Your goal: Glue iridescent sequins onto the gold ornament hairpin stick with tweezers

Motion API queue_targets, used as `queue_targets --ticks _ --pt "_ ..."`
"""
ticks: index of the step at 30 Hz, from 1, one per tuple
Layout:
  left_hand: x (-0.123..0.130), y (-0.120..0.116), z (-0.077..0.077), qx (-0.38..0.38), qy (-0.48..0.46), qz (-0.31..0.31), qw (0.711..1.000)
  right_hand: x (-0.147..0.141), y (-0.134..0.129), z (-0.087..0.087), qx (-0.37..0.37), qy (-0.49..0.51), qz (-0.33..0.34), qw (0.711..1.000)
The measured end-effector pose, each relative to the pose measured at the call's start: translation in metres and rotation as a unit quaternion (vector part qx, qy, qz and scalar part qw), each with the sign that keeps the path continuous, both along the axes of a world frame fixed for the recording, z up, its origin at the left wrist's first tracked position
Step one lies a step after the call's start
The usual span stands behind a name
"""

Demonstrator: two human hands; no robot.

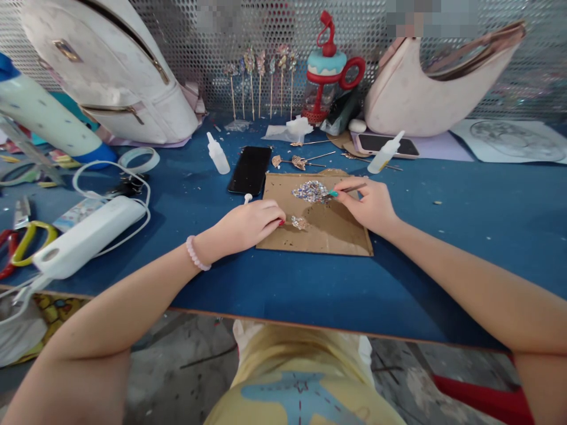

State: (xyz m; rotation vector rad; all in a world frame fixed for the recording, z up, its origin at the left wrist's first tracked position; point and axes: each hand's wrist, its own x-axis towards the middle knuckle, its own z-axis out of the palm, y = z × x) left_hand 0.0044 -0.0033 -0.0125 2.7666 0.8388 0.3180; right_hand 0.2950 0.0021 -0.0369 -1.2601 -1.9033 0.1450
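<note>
My left hand point(252, 225), a pale beaded bracelet at its wrist, rests at the left edge of a piece of brown cardboard point(328, 242). Its fingers pinch the thin stem of a gold leaf-shaped ornament point(300, 222), whose sparkly head lies over the cardboard. My right hand point(370, 203) is closed on slim tweezers point(354, 189), their tips touching a heap of mixed shiny rhinestones point(311, 191) on the cardboard's upper part. A small white knob point(248, 199) shows just behind my left hand; what it belongs to is hidden.
Behind the cardboard are a black phone point(251, 170), loose gold ornament sticks point(305, 160) and two glue bottles point(218, 154) point(386, 154). Decorated sticks point(261, 77) stand near a red-handled cup point(325, 71). At left are a white power strip point(88, 236) and scissors point(33, 242).
</note>
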Motion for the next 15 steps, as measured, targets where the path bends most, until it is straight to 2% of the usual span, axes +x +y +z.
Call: queue_targets --ticks 15 --pt "0.0003 -0.0004 0.0009 0.011 0.010 0.004 1.000 0.0003 -0.0016 -0.0010 -0.009 -0.001 0.011 1.000"
